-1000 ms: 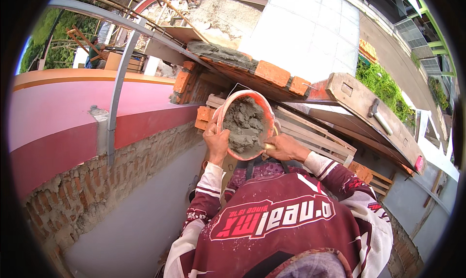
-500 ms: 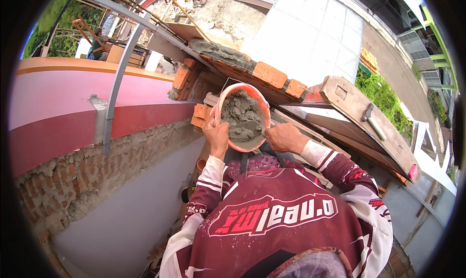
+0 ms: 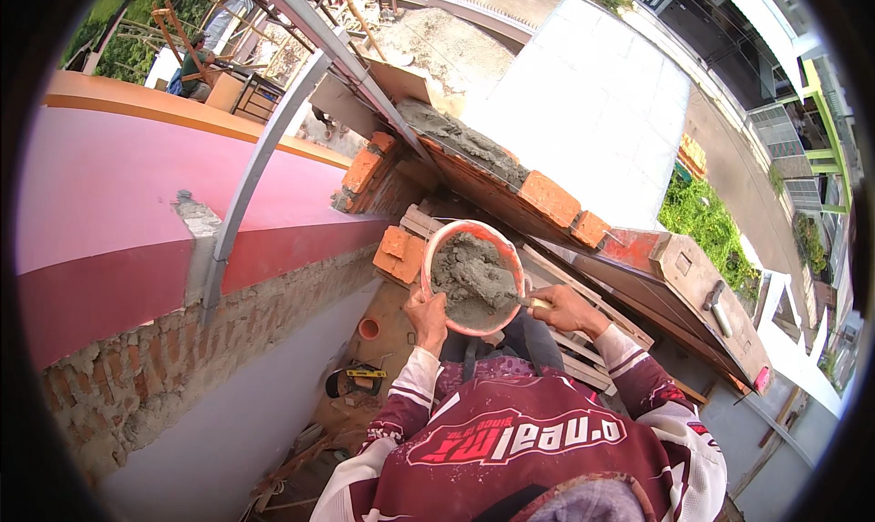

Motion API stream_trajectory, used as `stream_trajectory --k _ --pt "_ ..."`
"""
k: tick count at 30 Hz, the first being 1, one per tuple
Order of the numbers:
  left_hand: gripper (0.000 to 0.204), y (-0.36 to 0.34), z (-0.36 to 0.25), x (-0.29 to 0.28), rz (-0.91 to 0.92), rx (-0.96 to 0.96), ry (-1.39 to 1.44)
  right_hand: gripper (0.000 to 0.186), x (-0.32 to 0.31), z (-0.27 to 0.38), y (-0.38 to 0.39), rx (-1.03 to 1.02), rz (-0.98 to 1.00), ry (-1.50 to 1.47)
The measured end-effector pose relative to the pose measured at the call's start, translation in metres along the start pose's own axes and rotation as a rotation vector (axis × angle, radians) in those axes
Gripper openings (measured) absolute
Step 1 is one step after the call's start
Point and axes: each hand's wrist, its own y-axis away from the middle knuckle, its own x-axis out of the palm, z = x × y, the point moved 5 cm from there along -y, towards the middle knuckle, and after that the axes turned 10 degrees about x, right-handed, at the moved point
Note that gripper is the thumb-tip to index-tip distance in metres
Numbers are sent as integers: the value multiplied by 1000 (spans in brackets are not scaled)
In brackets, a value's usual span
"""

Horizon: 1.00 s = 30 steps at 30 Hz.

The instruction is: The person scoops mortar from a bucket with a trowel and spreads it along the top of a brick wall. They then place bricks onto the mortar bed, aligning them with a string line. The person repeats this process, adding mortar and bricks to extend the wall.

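My left hand (image 3: 427,314) grips the near rim of a round orange bucket (image 3: 444,239) filled with wet grey mortar (image 3: 469,278). My right hand (image 3: 567,309) holds the handle of a trowel (image 3: 526,300), whose blade is dug into the mortar at the bucket's right side. The bucket is held out in front of my chest, above a stack of orange bricks (image 3: 398,252). My sleeves are maroon and white.
A brick course topped with grey mortar (image 3: 474,144) runs diagonally just beyond the bucket. Wooden planks and a pallet (image 3: 583,340) lie right. A pink and red wall (image 3: 137,221) with bare brick below stands left. A grey metal post (image 3: 251,180) leans. Far below lie tools (image 3: 357,379).
The bucket has come lower and closer to my chest. My right hand left the bucket's rim and now works the trowel in the mortar. The view tilted downward.
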Motion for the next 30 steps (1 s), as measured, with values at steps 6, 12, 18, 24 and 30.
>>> stream_trajectory --k 6,12,18,24,30 --pt "23 -45 29 -57 -182 110 -177 42 -65 69 -76 11 -259 -84" --pt "36 -75 29 -117 -239 239 -405 41 -122 139 -181 -62 -504 -28" --pt "39 -89 51 -158 -370 162 -393 38 -127 184 -334 -110 -590 264" --pt "38 -82 96 -191 -434 -139 -233 36 -114 198 -422 -111 -677 454" --pt "28 -80 116 -188 -430 -133 -241 36 -126 188 -404 -120 -567 629"
